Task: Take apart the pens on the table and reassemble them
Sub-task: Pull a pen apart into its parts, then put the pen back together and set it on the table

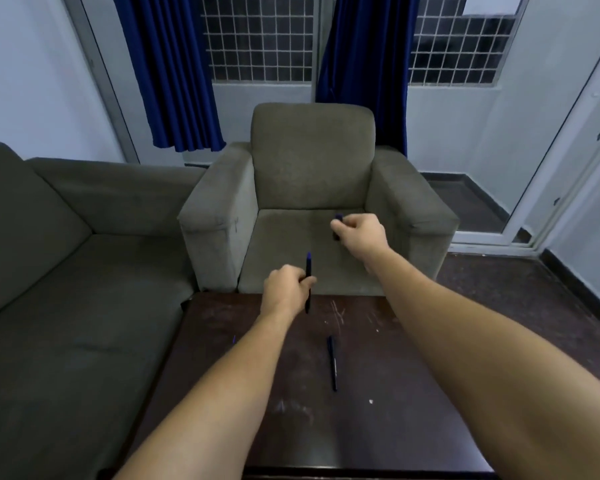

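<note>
left hand [286,289]: I've got it pinched shut round the pen body [308,282], held upright over the table's [395,427] far edge, blue end up. Upright looks deliberate, keeps the open end reachable.
right hand [359,230]: closed on a small dark part [337,227], probably the cap; too blurred to be sure. Raised beyond the table, well apart from the body, so I judge the pull-off is done.
second pen [332,363]: flat mid-table, nearer me than the held body, looks whole and waiting.
blue speck [234,339]: on the table's left side, beside my left forearm; can't tell what.
step: disassembly, early.
</note>
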